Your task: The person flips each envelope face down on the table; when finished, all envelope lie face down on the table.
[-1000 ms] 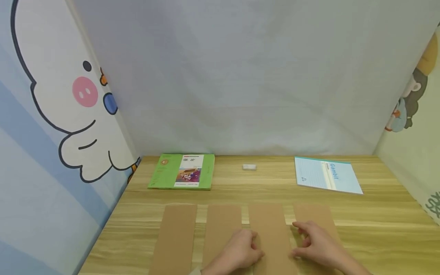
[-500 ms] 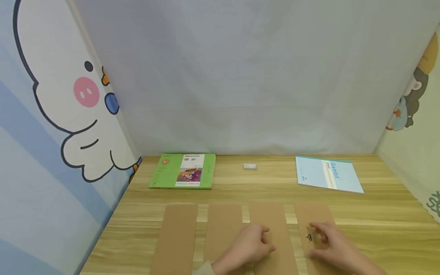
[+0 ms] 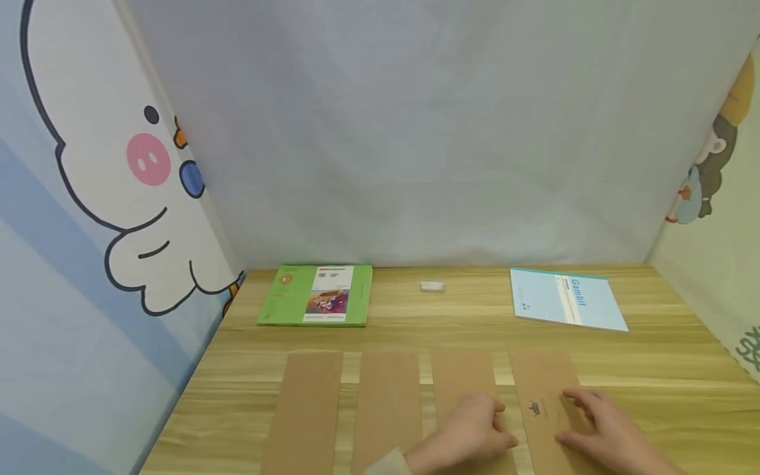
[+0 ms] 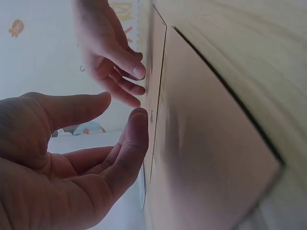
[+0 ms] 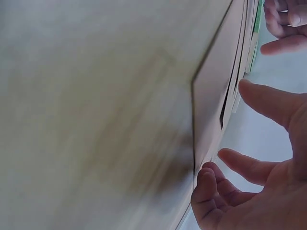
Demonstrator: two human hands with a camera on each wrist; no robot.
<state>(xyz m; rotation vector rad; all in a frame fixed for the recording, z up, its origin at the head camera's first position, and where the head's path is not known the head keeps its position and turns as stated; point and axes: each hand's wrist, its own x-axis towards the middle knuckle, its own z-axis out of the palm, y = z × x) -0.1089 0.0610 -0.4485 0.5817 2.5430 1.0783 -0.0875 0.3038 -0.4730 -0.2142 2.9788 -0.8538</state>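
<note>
Several flat brown cardboard strips lie side by side on the wooden table in the head view. My left hand (image 3: 472, 429) hovers over the strip (image 3: 463, 376) second from the right, its thumb and fingers bent loosely and apart. Beyond the right edge of the rightmost strip (image 3: 540, 376), which bears a small dark crown print, my right hand (image 3: 605, 425) hangs with fingers spread and nothing held. In the left wrist view, a gap shows between the thumb and fingers of my left hand (image 4: 81, 163). The right wrist view shows my right hand (image 5: 264, 177) beside a strip (image 5: 216, 91).
Two more strips, the leftmost (image 3: 305, 409) and its neighbour (image 3: 388, 396), lie to the left. Along the back are a green book (image 3: 285, 297), a small whitish block (image 3: 431, 287) and a light-blue notebook (image 3: 540, 297). A pale curtain (image 3: 415, 132) stands behind the table.
Both hands have moved to the right: the left across the strip second from the right, the right across the rightmost one. The crown print, hidden at first, now shows. The strips stay put.
</note>
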